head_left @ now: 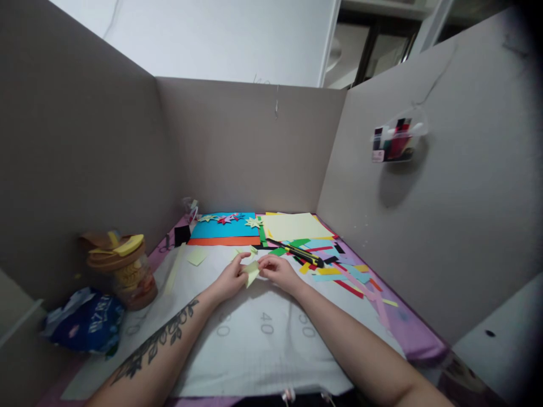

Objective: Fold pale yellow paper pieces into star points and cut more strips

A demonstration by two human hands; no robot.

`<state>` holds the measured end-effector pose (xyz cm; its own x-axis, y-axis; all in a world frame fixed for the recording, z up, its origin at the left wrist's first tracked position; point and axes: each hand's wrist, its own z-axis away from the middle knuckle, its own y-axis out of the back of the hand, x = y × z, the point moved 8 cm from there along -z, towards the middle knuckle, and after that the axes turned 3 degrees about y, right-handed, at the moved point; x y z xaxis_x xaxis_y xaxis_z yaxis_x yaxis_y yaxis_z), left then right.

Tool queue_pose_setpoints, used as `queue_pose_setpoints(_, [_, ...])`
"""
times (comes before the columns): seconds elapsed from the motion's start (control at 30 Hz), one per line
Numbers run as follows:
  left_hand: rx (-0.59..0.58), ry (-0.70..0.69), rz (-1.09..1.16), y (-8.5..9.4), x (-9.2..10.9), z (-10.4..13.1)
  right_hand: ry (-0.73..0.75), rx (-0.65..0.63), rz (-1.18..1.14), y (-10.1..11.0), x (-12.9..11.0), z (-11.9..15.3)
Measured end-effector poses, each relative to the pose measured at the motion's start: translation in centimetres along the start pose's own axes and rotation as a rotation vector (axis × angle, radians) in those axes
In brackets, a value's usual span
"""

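Observation:
My left hand pinches the left side of a small pale yellow-green paper piece, which looks folded. Fingers of my right hand are closed at the same paper's upper right edge. Just beyond my hands lie small pale green pieces. A pale green square rests on the white sheet to the left, near a long pale strip. To the right of my hands, a black and yellow cutter knife lies across coloured paper scraps.
Folded paper stars sit on blue paper at the back, beside cream sheets. At left stand a brown cup and a blue packet. Grey panels enclose the table; scissors lie back left.

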<state>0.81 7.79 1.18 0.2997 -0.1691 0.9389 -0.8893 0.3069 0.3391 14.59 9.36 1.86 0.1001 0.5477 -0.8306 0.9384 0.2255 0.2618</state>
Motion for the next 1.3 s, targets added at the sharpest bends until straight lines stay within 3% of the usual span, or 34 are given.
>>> queue_pose_setpoints(0.13, [-0.019,-0.022,0.015,-0.2,-0.1,-0.2,-0.105,-0.005,-0.176,-0.4,0.7,0.1])
queue_pose_setpoints(0.3, [0.111,-0.067,0.175,1.0,0.9,-0.1,-0.188,0.098,-0.223,0.1,0.6,0.3])
queue_pose_setpoints(0.43, [0.178,-0.122,0.072,1.4,1.8,0.1,-0.209,0.155,-0.176,0.3,0.5,0.5])
queue_pose_setpoints(0.67, [0.256,-0.073,-0.083,1.6,1.4,0.1,-0.23,0.189,-0.176,0.1,1.5,0.6])
queue_pose_setpoints(1.13, [0.292,-0.037,0.095,1.4,0.5,0.0,-0.202,0.283,-0.181,0.3,1.6,0.8])
queue_pose_setpoints(1.3, [0.252,-0.024,0.161,1.0,-0.4,-0.4,-0.231,0.301,-0.135,0.4,1.7,1.0])
